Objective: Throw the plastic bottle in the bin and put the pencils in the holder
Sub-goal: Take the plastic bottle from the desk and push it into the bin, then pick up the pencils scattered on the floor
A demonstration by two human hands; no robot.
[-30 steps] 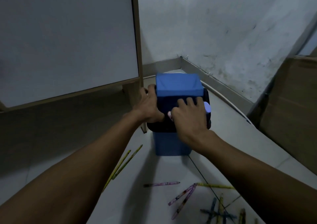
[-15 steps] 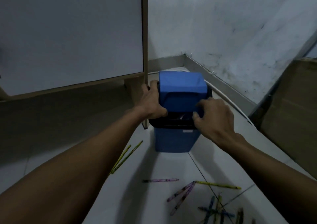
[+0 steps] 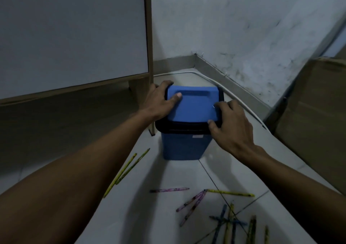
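Pencils (image 3: 169, 189), yellow, purple and blue, lie scattered on the floor (image 3: 149, 215); their print is too small to read. Beyond them stands the blue bin (image 3: 184, 148), its pale label (image 3: 197, 136) unreadable, lid (image 3: 194, 107) closed, contents hidden. The left hand (image 3: 161, 101) and right hand (image 3: 232, 126) grip its black rim from either side. A board (image 3: 74, 38) and a box (image 3: 314, 112) flank it.

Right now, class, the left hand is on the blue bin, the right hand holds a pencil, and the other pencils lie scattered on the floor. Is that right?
No. In the head view the right hand holds no pencil: it grips the right rim of the blue bin, while the left hand grips its left side. The pencils lie scattered on the floor.
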